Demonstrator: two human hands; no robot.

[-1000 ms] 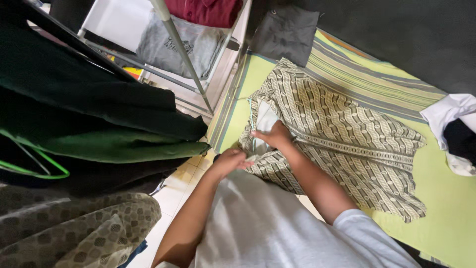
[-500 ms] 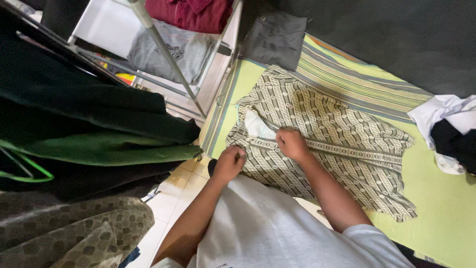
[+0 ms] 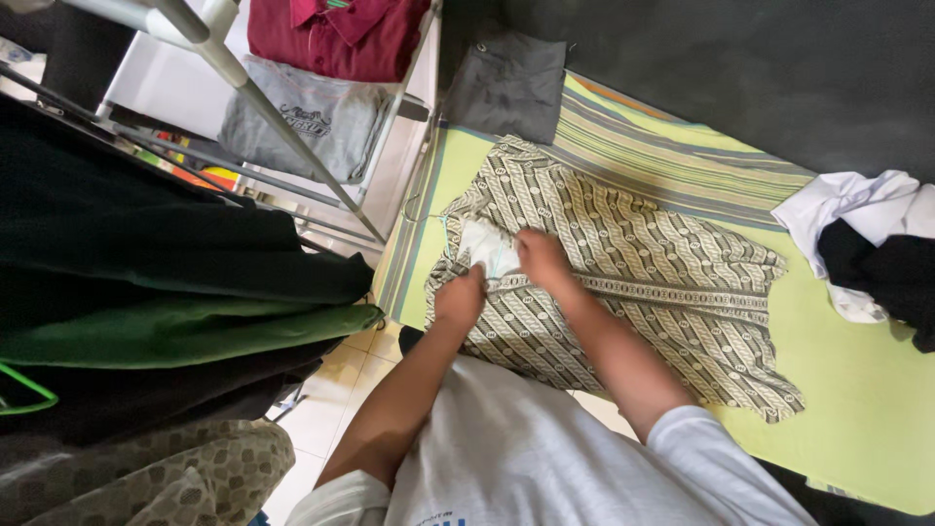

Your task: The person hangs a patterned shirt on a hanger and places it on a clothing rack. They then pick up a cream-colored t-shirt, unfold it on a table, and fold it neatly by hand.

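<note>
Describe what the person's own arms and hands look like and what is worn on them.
Both arms are bare from the upper arm down, under the short sleeves of a light grey T-shirt. The left hand and right hand are bare too: no gloves, watch, bracelet or ring shows on either in this view.

No packages, signs or screens near my hands. Only print: a dark graphic on the folded grey T-shirt [image 3: 304, 115], up on the rack well above my left hand [image 3: 460, 300] (small, blurred).
</note>
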